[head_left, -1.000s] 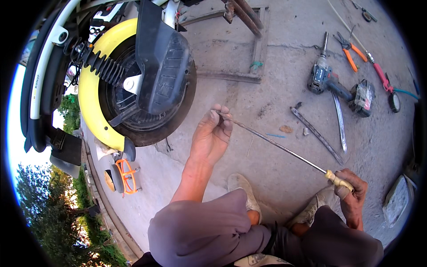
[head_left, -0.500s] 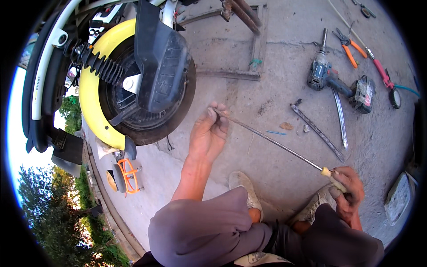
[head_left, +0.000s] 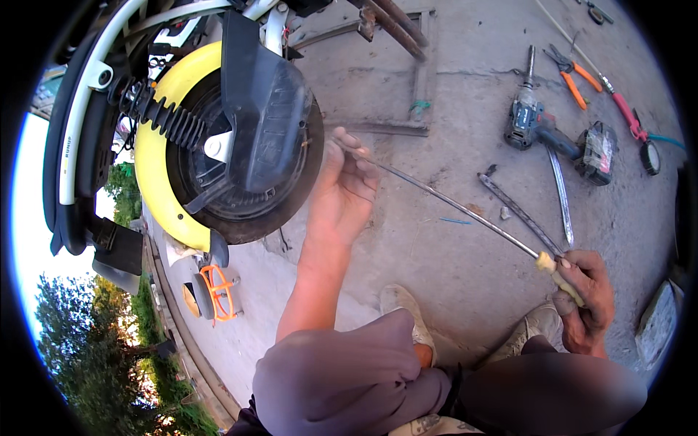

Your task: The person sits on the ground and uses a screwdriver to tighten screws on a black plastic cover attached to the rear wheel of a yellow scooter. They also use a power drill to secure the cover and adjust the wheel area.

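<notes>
A: State of hands?
B: Your right hand (head_left: 590,294) grasps the long tool (head_left: 465,211) by its handle (head_left: 545,262); your left hand (head_left: 340,192) pinches its far end.
A: Tool position?
B: Aslant, above the concrete floor (head_left: 407,251).

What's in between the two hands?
A metal rod stretches between the left hand and the right hand, as the head view shows. Its yellow handle is in the right one.
</notes>
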`<state>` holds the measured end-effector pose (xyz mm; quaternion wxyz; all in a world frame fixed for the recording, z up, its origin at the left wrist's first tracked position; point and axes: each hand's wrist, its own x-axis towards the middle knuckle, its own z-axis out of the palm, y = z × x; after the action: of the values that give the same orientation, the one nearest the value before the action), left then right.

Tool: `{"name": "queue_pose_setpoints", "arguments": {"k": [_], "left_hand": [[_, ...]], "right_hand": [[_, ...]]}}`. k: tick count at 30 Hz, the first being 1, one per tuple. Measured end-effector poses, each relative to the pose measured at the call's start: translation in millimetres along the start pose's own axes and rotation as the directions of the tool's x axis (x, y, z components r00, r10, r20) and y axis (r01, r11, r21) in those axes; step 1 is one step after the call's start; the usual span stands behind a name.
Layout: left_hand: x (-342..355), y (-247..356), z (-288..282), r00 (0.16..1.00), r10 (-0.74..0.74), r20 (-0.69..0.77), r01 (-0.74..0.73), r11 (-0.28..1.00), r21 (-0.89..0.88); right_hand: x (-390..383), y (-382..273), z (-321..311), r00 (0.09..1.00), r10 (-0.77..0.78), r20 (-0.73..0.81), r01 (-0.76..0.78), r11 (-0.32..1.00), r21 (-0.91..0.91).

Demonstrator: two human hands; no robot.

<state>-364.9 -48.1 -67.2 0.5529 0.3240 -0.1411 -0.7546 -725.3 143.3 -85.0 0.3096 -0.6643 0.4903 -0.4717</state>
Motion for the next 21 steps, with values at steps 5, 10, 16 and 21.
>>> {"name": "queue_pose_setpoints", "arguments": {"k": [5,10,16,21], "left_hand": [[12,7,14,0.999,0.038,0.034,-0.034,0.994,-0.108],[15,14,14,0.992,0.091,0.086,-0.083,0.992,-0.094],[15,16,15,0.987,0.112,0.112,-0.104,0.991,-0.082],[13,10,20,0.991,0.129,0.044,-0.125,0.989,-0.085]], "right_hand": [[27,-5,-7,0.999,-0.034,0.037,0.035,0.999,-0.025],[44,-5,-7,0.997,-0.067,0.046,0.069,0.997,-0.043],[55,-5,-9,0.991,-0.13,0.036,0.133,0.987,-0.089],[62,-5,-12,0.99,-0.129,0.055,0.136,0.976,-0.168]]}}
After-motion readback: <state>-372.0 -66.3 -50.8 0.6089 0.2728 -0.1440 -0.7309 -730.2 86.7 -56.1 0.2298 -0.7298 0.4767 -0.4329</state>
